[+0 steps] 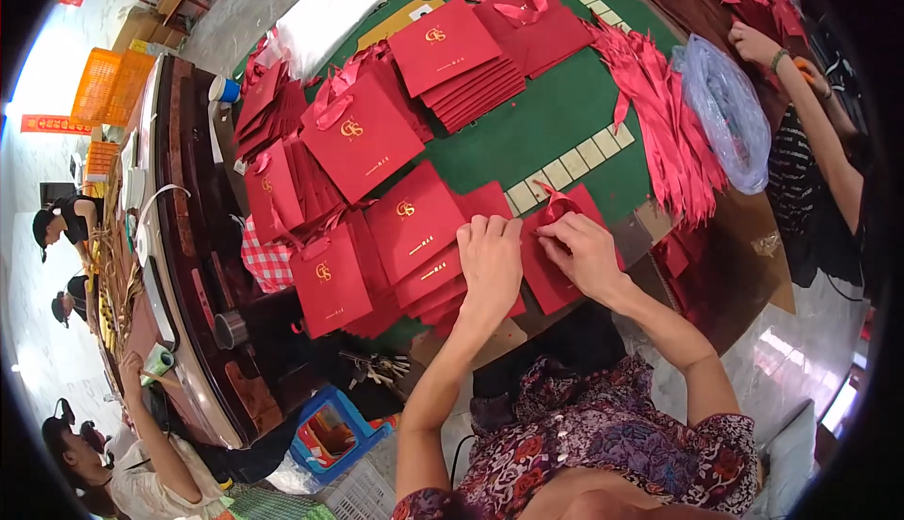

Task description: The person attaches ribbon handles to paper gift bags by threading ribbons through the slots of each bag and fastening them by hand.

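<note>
I see the red bag under the right hand.
Left hand left of it; hands apart, grips unclear.

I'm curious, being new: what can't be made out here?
Head view:
What the left grip touches: hidden by the grip itself.
Lower red bags: fronts covered by the top one.
Clear plastic bag: contents blurred by its crinkled film.
Printed sheet: cut off by the lower edge.
</note>
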The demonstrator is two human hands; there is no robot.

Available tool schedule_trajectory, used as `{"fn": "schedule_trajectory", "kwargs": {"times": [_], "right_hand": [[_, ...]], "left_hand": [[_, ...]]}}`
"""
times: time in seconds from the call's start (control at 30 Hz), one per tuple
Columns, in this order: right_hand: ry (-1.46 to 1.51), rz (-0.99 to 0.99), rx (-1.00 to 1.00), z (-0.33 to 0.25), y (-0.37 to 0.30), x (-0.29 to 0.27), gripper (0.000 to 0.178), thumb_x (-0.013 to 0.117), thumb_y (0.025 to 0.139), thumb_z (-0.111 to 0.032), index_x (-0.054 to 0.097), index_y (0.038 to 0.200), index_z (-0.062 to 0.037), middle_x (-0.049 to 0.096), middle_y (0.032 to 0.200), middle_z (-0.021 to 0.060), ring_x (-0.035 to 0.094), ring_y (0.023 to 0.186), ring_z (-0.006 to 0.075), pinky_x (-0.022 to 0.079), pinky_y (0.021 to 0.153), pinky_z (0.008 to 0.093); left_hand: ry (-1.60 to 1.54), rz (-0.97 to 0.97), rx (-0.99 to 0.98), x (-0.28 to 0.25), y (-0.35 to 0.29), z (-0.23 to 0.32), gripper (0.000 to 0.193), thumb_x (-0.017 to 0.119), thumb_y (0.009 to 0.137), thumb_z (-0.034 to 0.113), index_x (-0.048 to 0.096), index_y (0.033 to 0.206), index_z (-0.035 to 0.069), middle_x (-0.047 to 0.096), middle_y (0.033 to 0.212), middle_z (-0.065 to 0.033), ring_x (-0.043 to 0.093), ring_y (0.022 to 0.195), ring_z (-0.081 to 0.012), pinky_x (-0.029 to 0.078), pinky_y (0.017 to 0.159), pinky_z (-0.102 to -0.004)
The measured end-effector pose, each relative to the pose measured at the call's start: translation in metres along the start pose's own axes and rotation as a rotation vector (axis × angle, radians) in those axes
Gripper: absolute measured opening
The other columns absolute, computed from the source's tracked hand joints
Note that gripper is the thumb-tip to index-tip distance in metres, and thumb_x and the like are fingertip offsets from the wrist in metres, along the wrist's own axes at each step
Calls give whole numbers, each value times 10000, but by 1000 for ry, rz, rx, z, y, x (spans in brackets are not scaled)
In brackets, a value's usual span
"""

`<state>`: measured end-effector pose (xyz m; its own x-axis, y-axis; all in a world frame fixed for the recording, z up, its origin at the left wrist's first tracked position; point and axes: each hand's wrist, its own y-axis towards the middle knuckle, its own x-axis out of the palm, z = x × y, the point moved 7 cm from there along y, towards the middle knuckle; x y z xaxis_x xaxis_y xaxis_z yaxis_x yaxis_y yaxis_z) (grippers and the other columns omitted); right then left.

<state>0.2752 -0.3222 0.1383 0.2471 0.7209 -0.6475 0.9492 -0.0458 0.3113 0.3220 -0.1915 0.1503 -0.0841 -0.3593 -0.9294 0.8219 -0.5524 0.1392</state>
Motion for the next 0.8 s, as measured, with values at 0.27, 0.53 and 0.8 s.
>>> {"fn": "schedule_trajectory", "kwargs": {"times": [0.27, 0.53, 0.8], "right_hand": [[29, 0, 27, 4, 1, 1, 163, 754, 744, -52, 673, 885, -50, 624, 816, 76, 639, 768, 261, 521, 659, 362], [16, 34, -16, -15, -5, -12, 116, 736, 770, -83, 667, 863, -67, 607, 793, 68, 630, 752, 250, 513, 643, 357], [246, 73, 206, -21, -30, -32, 99, 693, 834, -46, 673, 917, 3, 668, 863, 113, 673, 809, 219, 516, 717, 310]], "left_hand": [[-143, 37, -34, -8, 6, -2, 212, 699, 762, 50, 625, 959, 82, 616, 864, -79, 554, 877, -276, 390, 820, -417], [-331, -52, -65, -3, 1, -7, 109, 630, 825, 41, 590, 922, 68, 623, 794, -84, 561, 852, -290, 378, 797, -417], [-631, -156, -77, -12, -10, 1, 191, 588, 907, 45, 595, 1086, -21, 708, 882, -178, 705, 862, -266, 528, 773, -364]]}}
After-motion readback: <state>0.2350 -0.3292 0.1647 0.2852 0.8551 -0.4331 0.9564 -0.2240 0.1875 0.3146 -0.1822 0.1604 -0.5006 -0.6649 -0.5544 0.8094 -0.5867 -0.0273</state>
